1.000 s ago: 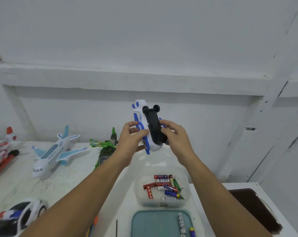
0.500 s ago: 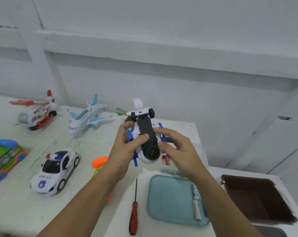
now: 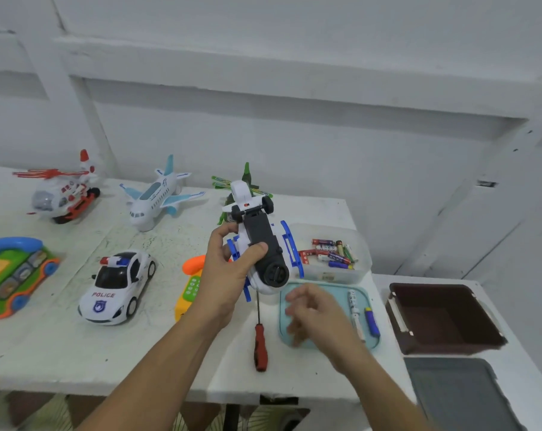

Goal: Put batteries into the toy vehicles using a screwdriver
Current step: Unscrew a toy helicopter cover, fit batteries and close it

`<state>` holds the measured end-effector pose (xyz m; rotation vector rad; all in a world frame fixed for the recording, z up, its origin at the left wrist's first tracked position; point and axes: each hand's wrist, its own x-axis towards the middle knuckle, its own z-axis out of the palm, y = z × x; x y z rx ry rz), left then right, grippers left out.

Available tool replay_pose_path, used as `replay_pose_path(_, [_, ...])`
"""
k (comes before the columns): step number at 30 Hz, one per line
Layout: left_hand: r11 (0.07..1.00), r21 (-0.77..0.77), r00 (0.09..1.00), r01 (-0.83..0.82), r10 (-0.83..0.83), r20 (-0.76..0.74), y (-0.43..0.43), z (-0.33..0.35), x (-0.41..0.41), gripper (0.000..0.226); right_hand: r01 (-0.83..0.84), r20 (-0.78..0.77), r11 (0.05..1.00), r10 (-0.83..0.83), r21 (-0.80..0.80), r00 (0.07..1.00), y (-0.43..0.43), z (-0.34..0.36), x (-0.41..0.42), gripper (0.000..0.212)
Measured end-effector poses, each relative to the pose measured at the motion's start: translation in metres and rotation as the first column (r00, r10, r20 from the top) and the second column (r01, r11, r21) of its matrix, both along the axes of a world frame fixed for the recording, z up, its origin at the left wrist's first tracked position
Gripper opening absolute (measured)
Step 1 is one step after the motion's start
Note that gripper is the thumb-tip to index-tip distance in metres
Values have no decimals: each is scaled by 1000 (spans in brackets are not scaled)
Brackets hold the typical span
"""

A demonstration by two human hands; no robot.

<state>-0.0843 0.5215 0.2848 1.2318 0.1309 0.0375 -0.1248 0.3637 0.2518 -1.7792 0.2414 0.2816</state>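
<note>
My left hand (image 3: pixel 224 275) grips a white and blue toy helicopter (image 3: pixel 261 244), held upside down above the table with its black underside facing me. My right hand (image 3: pixel 317 315) is blurred, off the toy, fingers loosely spread over a teal tray (image 3: pixel 328 289). A red-handled screwdriver (image 3: pixel 260 345) lies on the table between my two arms. A clear tub (image 3: pixel 335 272) behind the tray holds several batteries (image 3: pixel 331 253). Two more batteries (image 3: pixel 361 312) lie in the tray.
On the white table (image 3: pixel 61 353) stand a police car (image 3: pixel 117 286), a white airplane (image 3: pixel 157 197), a red and white helicopter (image 3: pixel 62 189), a green toy (image 3: pixel 13 273), an orange and yellow toy (image 3: pixel 190 284) and a green helicopter (image 3: pixel 247 177). A brown bin (image 3: pixel 443 318) and grey tray (image 3: pixel 462 396) sit at right.
My right hand has let go of the helicopter and dropped down over the teal tray. My left hand alone now holds the toy. The view has tilted down towards the table.
</note>
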Motion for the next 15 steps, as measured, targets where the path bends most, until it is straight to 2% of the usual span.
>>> replay_pose_path(1, [1000,-3,1000,10,-10,4,2,0,-2,38,-81,9,979,84,-186,996,8,-4,-9,5])
replay_pose_path(3, [999,-7,999,32,-32,4,6,-1,-7,38,-174,14,853,207,-491,978,26,-12,-25,14])
replay_pose_path(5, [999,-6,999,50,-50,-4,10,-4,-11,38,-172,3,726,234,-666,972,43,-20,-36,27])
replay_pose_path(6, [998,-7,998,55,-56,-7,12,-4,-13,38,-157,4,696,224,-701,975,50,-23,-41,30])
replay_pose_path(12, [997,-5,997,79,-79,-15,20,-5,-25,38,-44,56,698,120,-714,991,54,-30,-55,22])
replay_pose_path(13, [997,-6,997,80,-80,-17,21,-5,-26,38,-24,47,737,77,-676,996,50,-27,-58,22])
replay_pose_path(15, [997,-7,996,80,-80,-26,22,-5,-28,38,49,13,869,-48,-493,999,38,-15,-62,21])
